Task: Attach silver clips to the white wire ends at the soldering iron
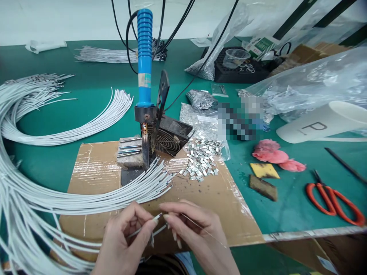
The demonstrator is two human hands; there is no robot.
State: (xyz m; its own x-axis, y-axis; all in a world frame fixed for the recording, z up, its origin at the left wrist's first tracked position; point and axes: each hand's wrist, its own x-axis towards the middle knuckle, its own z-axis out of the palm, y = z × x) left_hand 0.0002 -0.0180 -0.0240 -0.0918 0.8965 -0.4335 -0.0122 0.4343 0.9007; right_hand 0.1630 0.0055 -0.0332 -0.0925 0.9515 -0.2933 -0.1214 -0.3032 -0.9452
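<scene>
My left hand [126, 236] pinches the end of a thin white wire [143, 228] near the front edge of a cardboard sheet [218, 206]. My right hand [195, 233] is closed in a pinch at the same wire's tip, and a fine bare strand [200, 227] runs back across its fingers. A fan of white wires [114, 194] lies just beyond both hands. Behind it stands a blue-handled soldering iron [145, 57] in its stand, with a pile of small metal clips [202, 160] to its right.
Large bundles of white wires [34, 114] cover the green table at left. Red-handled scissors [332, 198], sponge pieces [263, 179], pink scraps [272, 154], a tipped white cup [318, 122] and plastic bags [309, 80] lie at right. A small fan [169, 139] sits behind the iron.
</scene>
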